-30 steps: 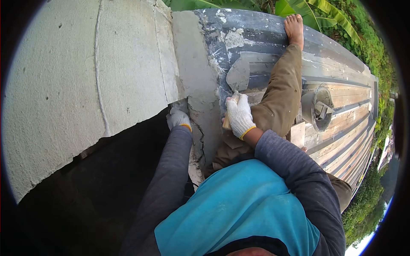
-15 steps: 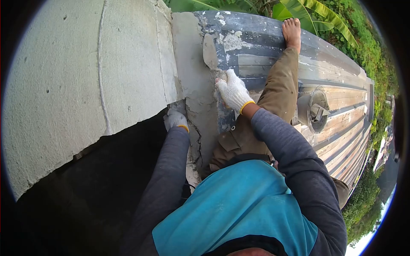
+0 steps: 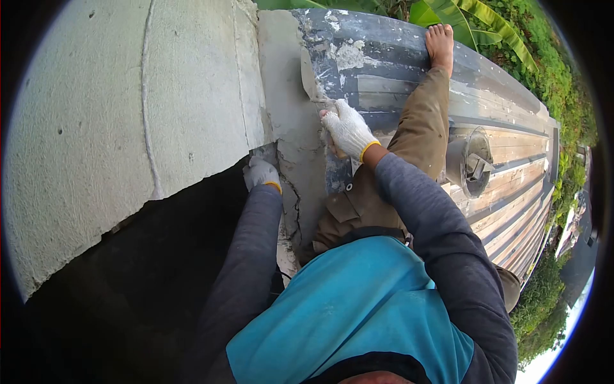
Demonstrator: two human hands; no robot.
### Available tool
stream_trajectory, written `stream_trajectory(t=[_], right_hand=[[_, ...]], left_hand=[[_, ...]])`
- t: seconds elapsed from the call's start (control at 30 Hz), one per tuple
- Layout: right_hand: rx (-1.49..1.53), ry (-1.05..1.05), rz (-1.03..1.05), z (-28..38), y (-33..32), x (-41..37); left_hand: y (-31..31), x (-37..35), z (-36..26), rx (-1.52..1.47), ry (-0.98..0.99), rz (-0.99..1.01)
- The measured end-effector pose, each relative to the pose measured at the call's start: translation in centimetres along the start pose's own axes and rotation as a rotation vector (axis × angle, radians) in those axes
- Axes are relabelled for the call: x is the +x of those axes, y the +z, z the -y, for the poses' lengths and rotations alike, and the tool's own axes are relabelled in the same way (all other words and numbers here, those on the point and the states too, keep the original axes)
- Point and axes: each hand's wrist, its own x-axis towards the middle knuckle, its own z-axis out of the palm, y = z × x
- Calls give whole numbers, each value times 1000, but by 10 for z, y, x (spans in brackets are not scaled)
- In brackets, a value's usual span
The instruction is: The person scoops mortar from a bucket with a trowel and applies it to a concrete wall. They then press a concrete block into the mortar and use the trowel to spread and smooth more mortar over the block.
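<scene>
My right hand (image 3: 348,131), in a white knit glove with a yellow cuff, is closed round the handle of a pointing trowel (image 3: 308,73). The trowel's blade points away from me and lies against the strip of grey mortar (image 3: 281,77), tilted more edge-on to my view. My left hand (image 3: 261,173), also gloved, is at the broken lower edge of the concrete wall (image 3: 198,102), beside the mortar. Its fingers are curled, and what they grip is hidden.
A dark opening (image 3: 147,269) lies below the wall at left. A crack (image 3: 296,205) runs through the mortar near me. At right, a mortar-stained bucket (image 3: 470,163) stands on the ribbed metal roof (image 3: 511,153). My bare foot (image 3: 439,45) rests near the roof's far edge, with plants beyond.
The trowel blade has turned and slid slightly left along the mortar, showing narrower now. My left hand has shifted a little; its fingers look more curled.
</scene>
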Motion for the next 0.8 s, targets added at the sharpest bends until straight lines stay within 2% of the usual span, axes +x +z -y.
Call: stream_trajectory(t=[0.03,0.1,0.13,0.17,0.2,0.23,0.27,0.3,0.33,0.37,0.4,0.47,0.53,0.6,0.63,0.7,0.73,0.8], right_hand=[[30,3,-20,-1,2,3],[75,16,-31,-5,9,5],[-11,-111,-101,7,3,-4],[-14,-111,-91,16,-3,-5],[63,57,31,23,-11,-4],[145,228,145,26,-16,-3],[362,351,186,8,-9,7],[366,344,173,11,-9,10],[259,230,91,13,-6,10],[154,127,23,12,0,4],[150,134,32,11,0,0],[48,-99,-39,13,-7,-1],[16,-44,-38,12,-6,0],[-71,66,-7,12,-4,6],[-74,73,10,10,-2,2],[54,5,3,10,-5,0],[57,3,-5,10,-8,1],[39,208,108,11,-17,10]], left_hand=[[6,11,6,-1,12,1],[25,32,36,123,219,64],[17,21,30,127,205,67],[9,13,19,82,119,54],[3,7,7,34,43,40],[2,8,10,34,51,40],[2,9,15,213,189,52],[4,12,13,389,329,60],[9,16,12,386,324,61],[11,19,17,294,240,51],[13,19,20,196,161,39],[16,19,19,159,112,20],[14,18,17,129,81,1],[13,13,19,301,314,2],[12,12,24,309,297,6],[13,16,17,111,87,10],[11,15,18,110,95,9],[10,13,13,173,177,50]])
